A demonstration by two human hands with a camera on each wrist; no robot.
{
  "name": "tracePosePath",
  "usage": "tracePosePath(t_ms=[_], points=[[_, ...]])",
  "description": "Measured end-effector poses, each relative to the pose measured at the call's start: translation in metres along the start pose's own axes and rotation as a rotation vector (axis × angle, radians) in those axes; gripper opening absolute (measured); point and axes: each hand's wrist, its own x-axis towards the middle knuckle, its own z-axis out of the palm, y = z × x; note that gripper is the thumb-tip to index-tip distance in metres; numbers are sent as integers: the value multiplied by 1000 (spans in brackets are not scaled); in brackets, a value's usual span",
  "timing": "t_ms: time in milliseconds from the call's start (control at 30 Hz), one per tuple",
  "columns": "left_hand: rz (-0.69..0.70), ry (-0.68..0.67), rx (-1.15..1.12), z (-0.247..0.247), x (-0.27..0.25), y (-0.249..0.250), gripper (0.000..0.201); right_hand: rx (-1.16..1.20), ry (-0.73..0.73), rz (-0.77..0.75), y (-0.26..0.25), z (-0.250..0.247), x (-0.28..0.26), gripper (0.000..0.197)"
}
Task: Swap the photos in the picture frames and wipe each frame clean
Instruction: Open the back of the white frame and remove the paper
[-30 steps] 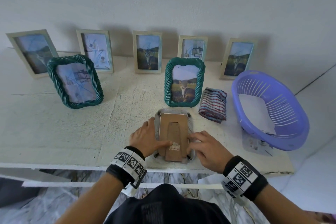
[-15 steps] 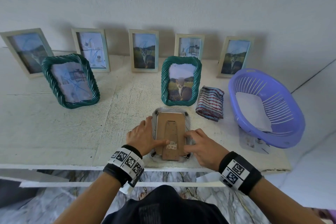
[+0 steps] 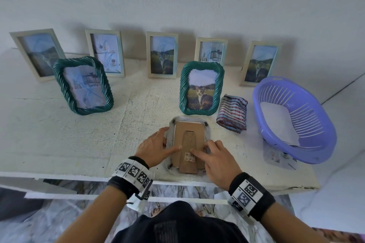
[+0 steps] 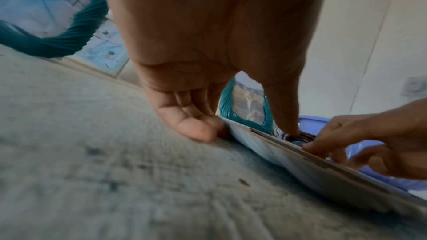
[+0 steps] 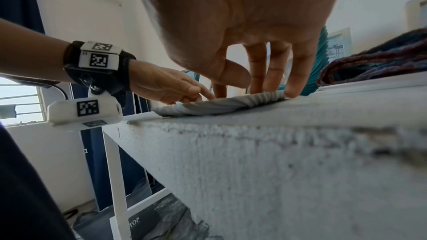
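A white ribbed frame (image 3: 188, 144) lies face down near the table's front edge, its brown cardboard back and stand facing up. My left hand (image 3: 156, 147) rests at its left rim, fingers straight against the edge (image 4: 196, 129) and thumb pressing on the backing. My right hand (image 3: 216, 157) touches the right side, its index finger laid across the stand beside a small sticker. From the right wrist view its fingers (image 5: 275, 72) stand on the frame's rim (image 5: 219, 105). Two green twisted frames stand behind: one with a room photo (image 3: 84, 85), one with a cat photo (image 3: 201, 88).
A folded striped cloth (image 3: 233, 113) lies right of the cat frame. A purple basket (image 3: 318, 154) holding white paper (image 3: 278, 122) sits at the far right. Several pale frames (image 3: 162, 55) lean on the wall. The table's front edge (image 3: 59, 171) is just below my wrists.
My right index finger has slid left across the backing onto the stand near the sticker. My left hand has stayed at the left rim. The frame has not moved.
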Motion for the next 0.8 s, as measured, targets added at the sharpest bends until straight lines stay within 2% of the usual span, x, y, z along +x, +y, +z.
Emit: tracePosePath(t_ms=[67, 167, 500, 633, 700, 800], points=[[52, -58, -23, -5, 1, -5, 93, -3, 19, 15, 0, 2, -2, 56], [124, -108, 5, -6, -1, -11, 106, -2, 42, 18, -1, 2, -2, 55], [222, -223, -75, -11, 0, -26, 117, -9, 84, 72, -6, 1, 2, 48], [282, -201, -42, -6, -7, -38, 111, -14, 115, 111, -17, 0, 8, 31], [322, -174, -10, -4, -9, -41, 107, 19, 111, 160, -27, 0, 13, 35], [352, -144, 9, -1, -10, -46, 103, 22, 49, 244, -37, 0, 21, 55]])
